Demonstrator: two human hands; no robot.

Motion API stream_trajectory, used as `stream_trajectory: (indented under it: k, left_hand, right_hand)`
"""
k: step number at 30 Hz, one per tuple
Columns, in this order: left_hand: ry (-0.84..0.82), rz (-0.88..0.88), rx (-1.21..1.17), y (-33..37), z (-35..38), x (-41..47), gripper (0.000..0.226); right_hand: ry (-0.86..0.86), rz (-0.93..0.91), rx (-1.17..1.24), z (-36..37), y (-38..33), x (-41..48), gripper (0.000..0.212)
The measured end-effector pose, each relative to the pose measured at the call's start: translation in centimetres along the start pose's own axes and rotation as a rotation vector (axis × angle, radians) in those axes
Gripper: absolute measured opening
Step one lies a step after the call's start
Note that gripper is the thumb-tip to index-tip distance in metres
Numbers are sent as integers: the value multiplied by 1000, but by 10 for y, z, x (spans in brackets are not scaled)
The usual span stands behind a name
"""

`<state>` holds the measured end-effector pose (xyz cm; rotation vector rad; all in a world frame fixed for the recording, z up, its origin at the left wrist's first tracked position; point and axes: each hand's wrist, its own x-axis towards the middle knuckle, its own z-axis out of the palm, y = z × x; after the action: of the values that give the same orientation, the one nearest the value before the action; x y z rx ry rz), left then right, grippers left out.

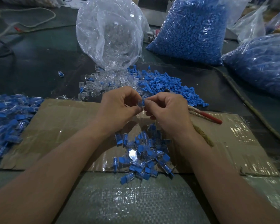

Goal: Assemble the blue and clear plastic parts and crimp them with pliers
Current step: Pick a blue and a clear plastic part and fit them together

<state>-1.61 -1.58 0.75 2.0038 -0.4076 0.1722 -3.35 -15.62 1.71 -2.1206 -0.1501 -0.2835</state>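
On the table (39, 65): flat cardboard (63, 126), joined parts (144, 156).
Open bag (94, 16): clear parts (115, 41).
Big bag (234, 12): blue parts (192, 33).
Left hand (118, 107), right hand (166, 110): pinching 1 small part (141, 103).

No text, label, brand, number or sign can be read anywhere. The small blue and clear plastic part (141, 103), the big transparent plastic bag of clear pieces (110, 29), the transparent plastic bag of blue pieces (192, 29) and the taped brown cardboard sheet (63, 123) bear no legible marking.
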Motion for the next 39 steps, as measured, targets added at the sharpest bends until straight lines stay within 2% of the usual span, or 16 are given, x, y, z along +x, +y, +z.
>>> stream_trajectory:
  k: [4,13,20,24,27,30,33,37,39]
  left_hand:
    - [0,23,-3,-2,0,0,24]
    - [-18,43,-23,-1,-2,-1,24]
    - [17,68,-67,0,-1,-2,15]
    - [20,106,-26,0,-2,-1,22]
    - [29,130,6,2,-3,-1,26]
    - [-7,94,-26,5,-4,-2,32]
    - [-36,1,-156,8,-4,-1,33]
    - [-55,-60,-265,9,-4,0,14]
    - [-55,-78,-271,8,-4,0,10]
  right_hand:
    - [9,-10,-88,-3,1,0,22]
    - [-162,30,-6,-10,4,0,15]
    - [-133,93,131,-12,6,2,12]
    - [-301,157,345,-15,4,2,19]
    - [-337,152,443,-16,2,2,19]
    - [-314,142,472,-15,2,2,19]
    - [-269,138,485,-17,3,3,18]
    - [-277,112,439,-17,5,2,15]
    - [-278,96,407,-16,5,2,15]
